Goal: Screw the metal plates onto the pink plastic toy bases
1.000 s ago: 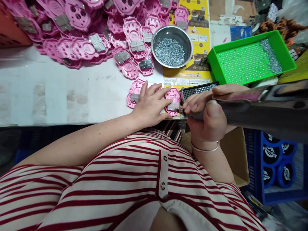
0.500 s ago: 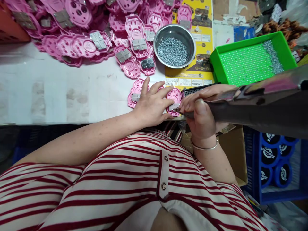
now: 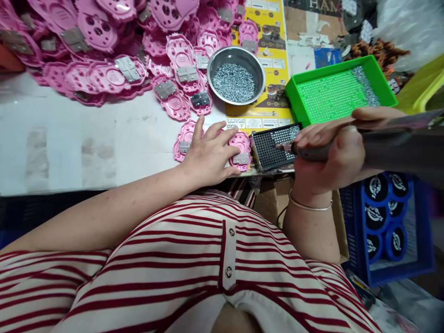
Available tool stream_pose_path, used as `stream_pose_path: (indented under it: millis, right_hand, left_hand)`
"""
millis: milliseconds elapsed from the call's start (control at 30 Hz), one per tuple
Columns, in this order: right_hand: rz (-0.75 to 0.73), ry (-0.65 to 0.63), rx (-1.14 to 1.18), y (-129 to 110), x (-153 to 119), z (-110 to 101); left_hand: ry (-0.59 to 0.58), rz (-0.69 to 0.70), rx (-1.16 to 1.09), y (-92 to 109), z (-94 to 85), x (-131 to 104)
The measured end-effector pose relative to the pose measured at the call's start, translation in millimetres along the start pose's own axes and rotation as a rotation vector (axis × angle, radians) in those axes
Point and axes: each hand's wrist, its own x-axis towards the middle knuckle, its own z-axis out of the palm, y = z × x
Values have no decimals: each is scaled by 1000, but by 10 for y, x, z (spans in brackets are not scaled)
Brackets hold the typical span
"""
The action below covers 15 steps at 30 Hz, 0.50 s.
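My left hand [image 3: 211, 155] lies spread on the table between two pink plastic parts, its thumb and fingers touching the right-hand pink part [image 3: 240, 151], which carries a metal plate. The other pink part [image 3: 185, 140] shows beyond its index finger. In my right hand [image 3: 333, 155] is a power screwdriver [image 3: 385, 152], my fingers wrapped round its dark body. Its tip is over a black perforated screw tray [image 3: 268, 150], with small screws at the tray's far right. Whether a screw sits on the bit is too blurred to tell.
A steel bowl [image 3: 258, 88] of screws stands beyond my hands. A green tray [image 3: 294, 95] with screws is at right. Pink parts [image 3: 111, 76] are heaped at the back left. Below the table, a blue crate [image 3: 425, 259] holds round blue-and-black pieces.
My right hand has moved the screwdriver right, off the right-hand pink part and over the black screw tray. My left hand stays spread by the pink parts. The view has shifted somewhat.
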Motion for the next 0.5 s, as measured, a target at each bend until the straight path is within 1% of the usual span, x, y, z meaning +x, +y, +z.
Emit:
stream_pose_path:
  millis: [67, 100, 133, 233, 367, 433, 500]
  right_hand:
    - [-176, 176, -57, 43, 76, -27]
    - [-228, 212, -95, 73, 95, -35]
    - [-243, 214, -127, 105, 103, -42]
    - [-206, 212, -136, 177, 82, -73]
    - [-64, 117, -99, 233, 45, -138]
    - [-36, 133, -124, 279, 46, -158]
    - [-57, 171, -122, 327, 59, -164]
  left_hand:
    - [4, 5, 3, -2, 10, -4]
    - [5, 7, 6, -3, 16, -6]
    - [6, 8, 10, -5, 22, -7]
    - [12, 3, 16, -4, 29, -11]
    - [0, -7, 7, 7, 16, -15]
    - [-14, -11, 1, 13, 6, -14]
    - [-23, -17, 4, 18, -2, -13]
